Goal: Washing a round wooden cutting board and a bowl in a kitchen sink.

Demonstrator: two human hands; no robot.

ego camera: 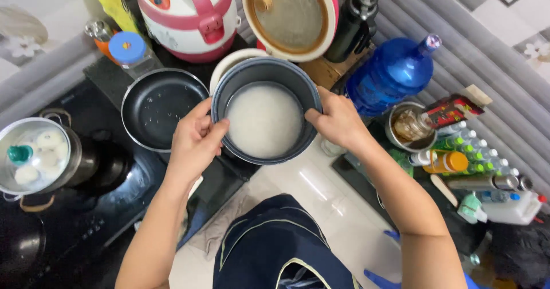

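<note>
Both hands grip 1 grey inner pot of milky water and rice: left hand clasps its left rim, right hand its right rim. Just beyond the left hand's fingers sits a black frying pan; past the pot, a pink rice cooker.

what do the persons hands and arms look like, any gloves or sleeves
Both the left hand and the right hand are bare: no gloves, rings, watch or bracelets show. Both forearms are uncovered up to the frame edge, with no sleeves in view. Fingernails look short and unpainted.
</note>
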